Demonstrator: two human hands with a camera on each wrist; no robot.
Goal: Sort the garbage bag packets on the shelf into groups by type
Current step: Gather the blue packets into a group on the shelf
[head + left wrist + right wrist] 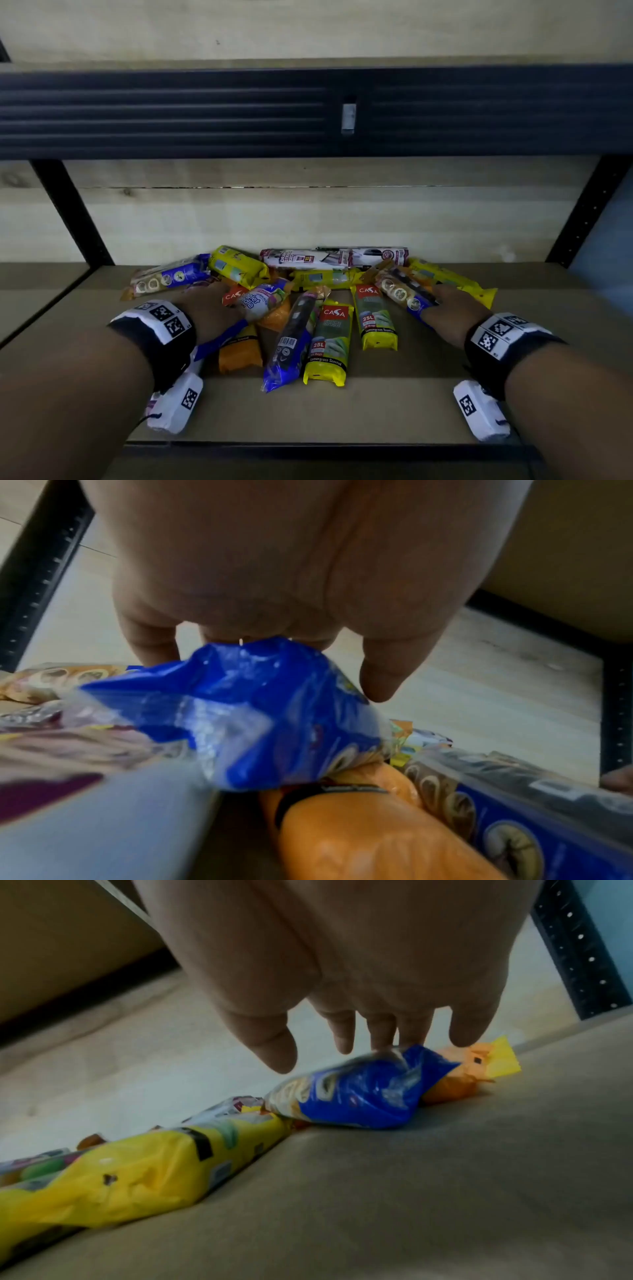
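Several garbage bag packets lie in a heap on the wooden shelf [342, 411]: yellow ones [329, 342], orange ones [239, 353], blue ones showing rolls [171, 274] and white drawstring ones [308, 258] at the back. My left hand [205, 308] reaches into the heap's left side. Its fingers touch the crumpled end of a blue packet [240, 710] and the thumb [380, 680] stands apart. My right hand [452, 305] hovers at the heap's right side. Straight fingertips [383, 1042] touch the end of another blue packet [359, 1096], thumb clear of it.
A dark metal beam [308, 113] of the upper shelf hangs low over the space. Black perforated uprights [68, 212] [582, 212] stand at both back corners. An orange packet [359, 845] and a dark blue one [514, 818] lie under my left wrist. A yellow packet [154, 1167] lies left of my right hand.
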